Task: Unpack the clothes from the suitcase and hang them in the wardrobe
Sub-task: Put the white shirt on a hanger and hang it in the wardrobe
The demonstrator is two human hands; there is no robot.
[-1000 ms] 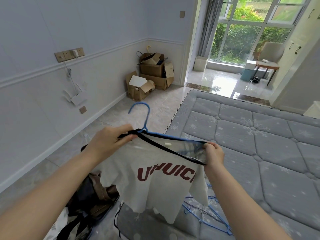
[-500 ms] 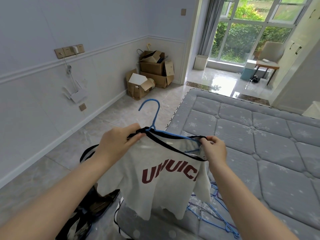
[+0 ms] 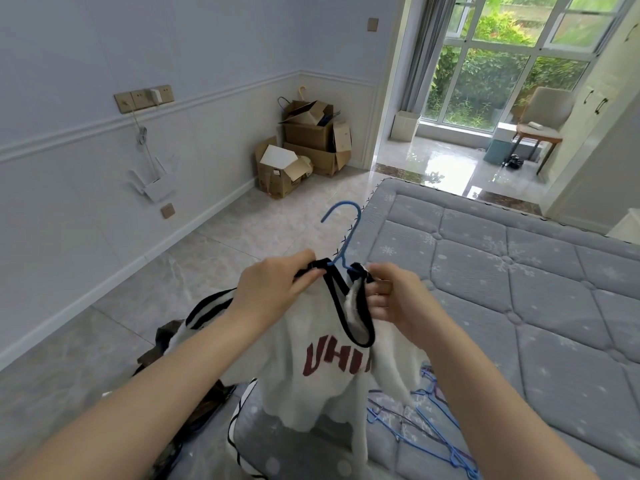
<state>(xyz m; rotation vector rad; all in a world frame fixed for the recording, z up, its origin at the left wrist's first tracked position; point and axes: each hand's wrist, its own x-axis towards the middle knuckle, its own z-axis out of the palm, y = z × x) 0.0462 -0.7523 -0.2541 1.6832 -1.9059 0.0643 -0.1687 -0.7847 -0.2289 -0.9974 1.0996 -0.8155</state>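
Observation:
A white T-shirt (image 3: 322, 386) with a black collar and dark red lettering hangs on a blue wire hanger (image 3: 343, 233), whose hook sticks up above the collar. My left hand (image 3: 273, 289) pinches the left side of the collar. My right hand (image 3: 391, 296) grips the right side of the collar, close to the hanger's neck. The two hands are close together over the bed's near left corner. Dark clothes (image 3: 194, 400) lie low on the left, partly hidden by my left arm. No suitcase or wardrobe is clearly in view.
A grey quilted mattress (image 3: 519, 289) fills the right side. Several spare blue hangers (image 3: 436, 424) lie on it near my right arm. Cardboard boxes (image 3: 304, 143) stand in the far corner. A doorway leads to a chair (image 3: 543, 126) by the window.
My hands have come closer together at the collar, bunching the shirt's neck around the hanger. The hanger and shirt have shifted right and slightly up.

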